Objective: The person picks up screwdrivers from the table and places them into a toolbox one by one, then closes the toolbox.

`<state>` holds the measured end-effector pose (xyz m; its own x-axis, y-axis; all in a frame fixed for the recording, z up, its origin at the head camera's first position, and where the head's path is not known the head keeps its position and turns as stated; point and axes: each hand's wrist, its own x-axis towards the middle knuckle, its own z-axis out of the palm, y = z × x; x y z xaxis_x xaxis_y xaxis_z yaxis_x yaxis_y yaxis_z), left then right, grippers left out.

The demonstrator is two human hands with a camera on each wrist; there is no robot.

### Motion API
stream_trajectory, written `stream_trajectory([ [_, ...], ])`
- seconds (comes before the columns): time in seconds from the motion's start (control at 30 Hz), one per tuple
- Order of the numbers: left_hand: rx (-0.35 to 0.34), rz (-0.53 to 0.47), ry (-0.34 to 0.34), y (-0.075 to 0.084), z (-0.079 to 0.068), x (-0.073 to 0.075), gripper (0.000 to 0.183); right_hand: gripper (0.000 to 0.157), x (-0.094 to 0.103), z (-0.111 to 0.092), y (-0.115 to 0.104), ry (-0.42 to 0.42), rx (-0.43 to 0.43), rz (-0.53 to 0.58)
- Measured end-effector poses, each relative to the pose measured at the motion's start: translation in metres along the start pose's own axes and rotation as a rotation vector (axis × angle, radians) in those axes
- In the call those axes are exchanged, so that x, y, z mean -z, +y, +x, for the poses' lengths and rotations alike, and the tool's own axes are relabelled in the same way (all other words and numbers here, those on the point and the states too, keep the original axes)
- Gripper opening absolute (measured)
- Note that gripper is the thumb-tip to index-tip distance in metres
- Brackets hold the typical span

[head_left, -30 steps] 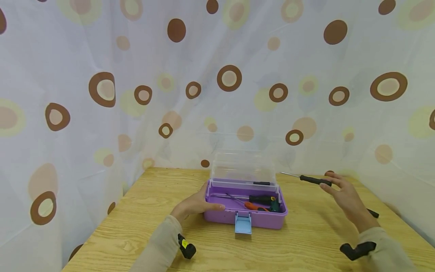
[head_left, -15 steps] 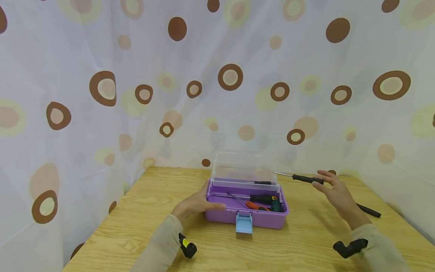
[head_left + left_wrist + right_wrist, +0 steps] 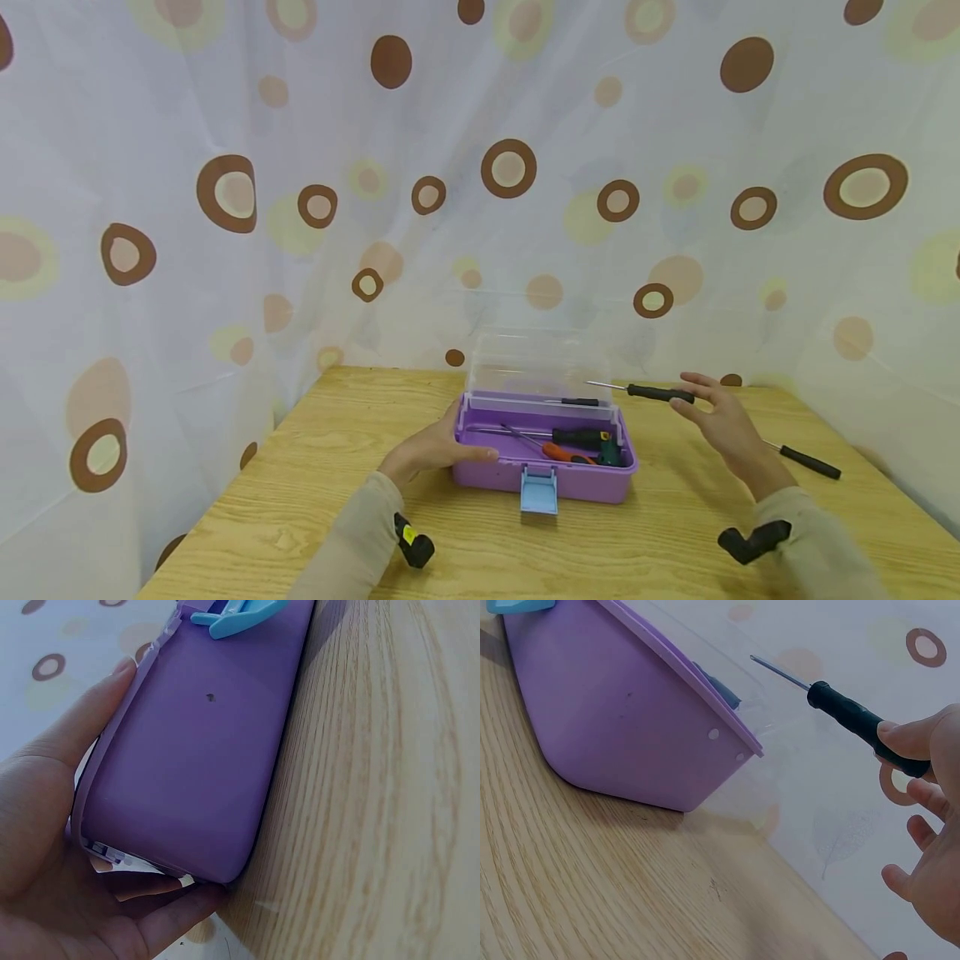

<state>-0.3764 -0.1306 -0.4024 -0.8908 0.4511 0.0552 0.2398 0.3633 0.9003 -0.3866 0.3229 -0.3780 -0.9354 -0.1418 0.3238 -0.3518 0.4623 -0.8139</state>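
Observation:
A purple toolbox (image 3: 536, 483) stands on the table with its clear lid (image 3: 538, 367) raised. My left hand (image 3: 427, 452) holds its left end; in the left wrist view the thumb (image 3: 94, 712) lies along the rim and the fingers curl around the end. My right hand (image 3: 723, 429) pinches a black-handled screwdriver (image 3: 652, 392) by its handle end, in the air to the right of the box, shaft pointing left. In the box lie a larger black-handled screwdriver (image 3: 577, 438), an orange-handled one (image 3: 566, 454) and a dark green piece (image 3: 609, 454). A small black-handled tool (image 3: 580, 402) shows through the lid.
Another black-handled screwdriver (image 3: 810, 461) lies on the wooden table (image 3: 480, 558) at the right, beyond my right forearm. A light blue latch (image 3: 538, 492) hangs down at the box's front. Behind the table hangs a spotted curtain (image 3: 510, 233).
My right hand has moved left with the screwdriver, nearer the box. More of the screwdriver lying at the right now shows. The left hand and the box have stayed put.

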Motion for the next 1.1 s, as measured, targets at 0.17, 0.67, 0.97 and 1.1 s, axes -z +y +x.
stream_trajectory([
  [0.17,-0.010,0.000,-0.006,0.001,0.000,0.000,0.123,0.067,-0.005,0.003,-0.001,0.002,-0.001,-0.009],
  [0.67,-0.009,0.034,0.004,0.001,-0.001,0.001,0.124,0.059,-0.022,0.012,-0.007,-0.011,0.014,0.010],
  [0.97,-0.006,0.027,0.006,0.002,-0.002,0.001,0.125,0.050,-0.035,0.016,-0.013,-0.020,0.035,-0.001],
  [1.1,-0.001,0.022,0.005,0.003,-0.003,0.001,0.124,0.049,-0.042,0.018,-0.015,-0.029,0.033,-0.006],
])
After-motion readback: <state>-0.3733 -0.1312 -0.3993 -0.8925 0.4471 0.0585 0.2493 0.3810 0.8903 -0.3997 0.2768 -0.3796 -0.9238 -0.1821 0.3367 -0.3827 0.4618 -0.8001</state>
